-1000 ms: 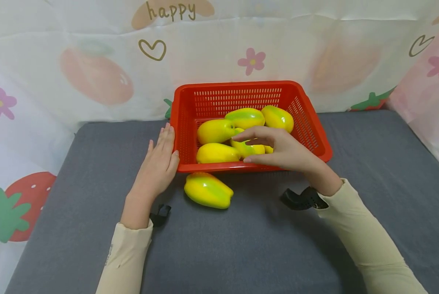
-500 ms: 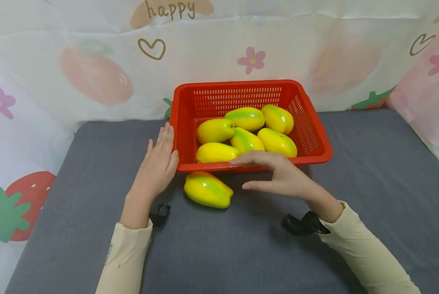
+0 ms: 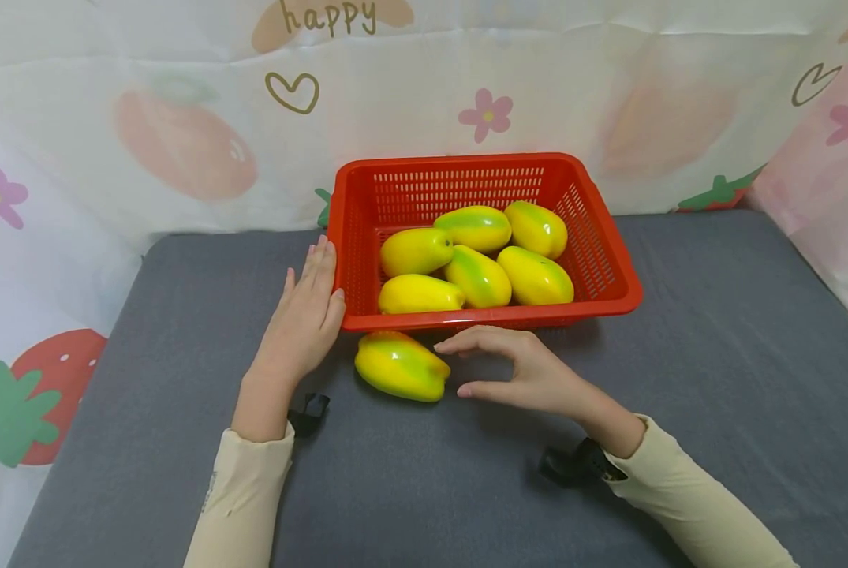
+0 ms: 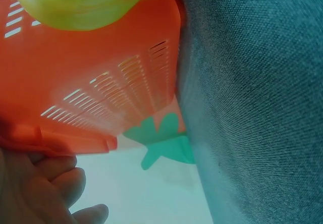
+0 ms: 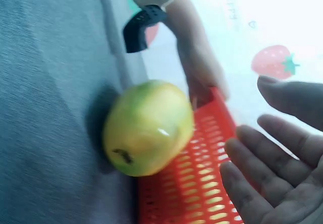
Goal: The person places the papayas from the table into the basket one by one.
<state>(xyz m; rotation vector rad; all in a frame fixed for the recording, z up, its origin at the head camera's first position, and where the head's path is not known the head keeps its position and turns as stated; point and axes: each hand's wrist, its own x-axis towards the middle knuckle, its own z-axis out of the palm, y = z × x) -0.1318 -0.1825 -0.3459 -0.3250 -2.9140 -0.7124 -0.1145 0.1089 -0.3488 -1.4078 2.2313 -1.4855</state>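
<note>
In the head view, a red plastic basket [image 3: 487, 315] with slotted walls stands near the back of the table. Several glossy yellow-green fruits shaped like papayas [image 3: 535, 276] lie inside. Another papaya-like fruit [image 3: 402, 368] rests on the cloth just in front of the basket's near wall. The left hand [image 3: 299, 319] lies along the basket's left side, its fingers extended and touching the rim; the left wrist view shows those fingertips [image 4: 68, 183] at the red rim. The right hand [image 3: 523, 371] hovers right of the loose fruit, thumb and fingers apart, holding nothing.
Grey cloth [image 3: 424, 489] covers the table. A pale printed curtain [image 3: 395, 102] with hearts, flowers and fruit hangs behind the basket and along the sides. A black strap [image 3: 573, 463] sits at the right wrist.
The right hand has drawn back from over the basket, toward the person and slightly left, and is now beside the loose fruit. The left hand, basket and fruits have stayed in place.
</note>
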